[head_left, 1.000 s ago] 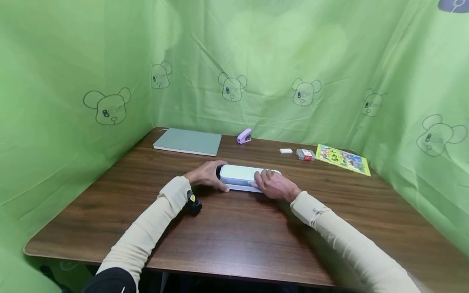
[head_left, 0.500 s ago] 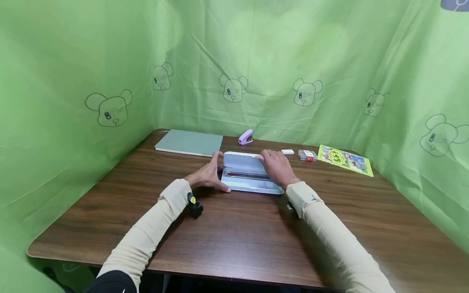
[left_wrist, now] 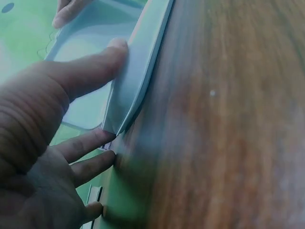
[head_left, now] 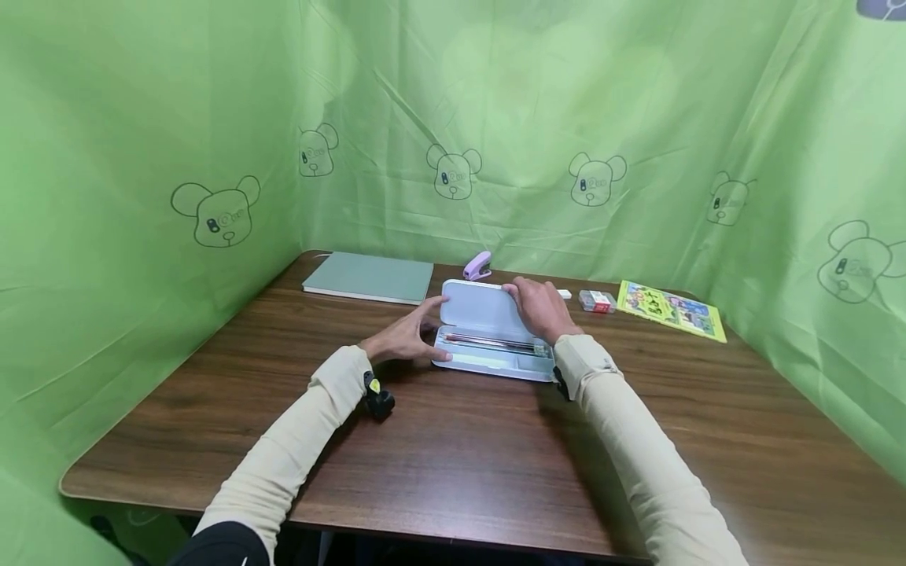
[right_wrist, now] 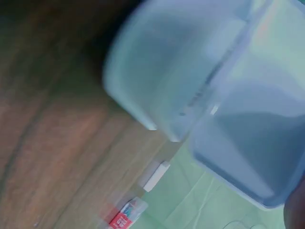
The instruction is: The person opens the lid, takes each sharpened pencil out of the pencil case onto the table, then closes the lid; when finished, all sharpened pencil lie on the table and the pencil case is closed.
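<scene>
A pale blue pencil case lies on the table with its lid raised and leaning back. Inside, slim pencils lie along the rear compartment. My left hand steadies the case's left end; in the left wrist view its thumb presses the front wall while the other fingers reach behind the corner. At the lid's upper right, my right hand holds the edge. The right wrist view shows the lid's inner face, with only a bit of that hand at the frame's edge.
Along the back of the wooden table are a grey-green notebook, a lilac stapler, a white eraser, a small clear box with a red label and a yellow booklet. Green curtains surround it.
The lid has swung up and back from closed, with my right hand moving away from me along with it. The pencils have come into view. My left hand has stayed at the case's left end.
</scene>
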A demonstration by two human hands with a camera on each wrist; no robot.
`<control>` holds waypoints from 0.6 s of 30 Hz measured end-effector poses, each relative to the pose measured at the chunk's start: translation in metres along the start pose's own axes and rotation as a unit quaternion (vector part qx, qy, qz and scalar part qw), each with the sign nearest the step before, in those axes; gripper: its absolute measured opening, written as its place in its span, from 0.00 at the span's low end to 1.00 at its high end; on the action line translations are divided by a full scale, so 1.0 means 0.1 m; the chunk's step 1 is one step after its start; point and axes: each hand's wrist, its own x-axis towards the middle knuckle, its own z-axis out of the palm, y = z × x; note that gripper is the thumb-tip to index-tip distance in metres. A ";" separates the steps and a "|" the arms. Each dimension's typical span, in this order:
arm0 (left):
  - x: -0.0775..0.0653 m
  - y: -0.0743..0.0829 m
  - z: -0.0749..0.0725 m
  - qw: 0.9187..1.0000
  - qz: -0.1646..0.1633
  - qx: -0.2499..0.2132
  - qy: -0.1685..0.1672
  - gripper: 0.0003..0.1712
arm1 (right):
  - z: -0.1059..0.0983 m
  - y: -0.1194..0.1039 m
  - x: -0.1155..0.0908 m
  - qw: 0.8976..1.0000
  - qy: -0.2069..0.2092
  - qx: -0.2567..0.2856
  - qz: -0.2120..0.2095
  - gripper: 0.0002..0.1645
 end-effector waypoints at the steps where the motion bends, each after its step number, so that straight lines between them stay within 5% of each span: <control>1: 0.01 0.00 0.00 1.000 0.001 -0.003 -0.004 0.62 | 0.00 0.01 0.01 1.000 -0.001 0.001 0.005 0.20; 10: 0.08 -0.04 0.08 0.999 0.001 -0.014 -0.051 0.70 | 0.02 0.14 -0.05 0.997 -0.036 0.057 0.029 0.22; 18: 0.09 -0.06 -0.03 0.998 -0.041 0.022 -0.039 0.70 | -0.09 0.20 -0.14 0.986 -0.018 0.153 0.061 0.15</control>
